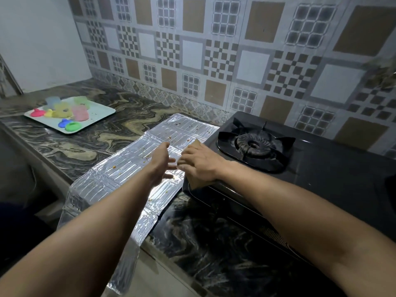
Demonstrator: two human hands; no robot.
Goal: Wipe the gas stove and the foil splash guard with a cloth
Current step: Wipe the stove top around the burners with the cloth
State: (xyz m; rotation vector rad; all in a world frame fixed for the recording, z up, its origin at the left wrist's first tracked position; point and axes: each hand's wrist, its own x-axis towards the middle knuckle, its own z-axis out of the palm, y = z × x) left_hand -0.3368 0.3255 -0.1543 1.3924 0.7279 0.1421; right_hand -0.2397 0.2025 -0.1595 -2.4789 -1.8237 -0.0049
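The foil splash guard lies flat on the marble counter, left of the black gas stove, with small brown food specks on it; its near end hangs over the counter edge. My right hand presses a tan cloth against the stove's left edge, and most of the cloth is hidden under the hand. My left hand hovers just above the foil with its fingers spread, holding nothing, its fingertips close to the right hand. The stove's burner sits behind the hands.
A pale tray with several colourful plastic moulds stands at the back left of the counter. A patterned tiled wall runs behind the stove. The counter's front edge drops off at the lower left.
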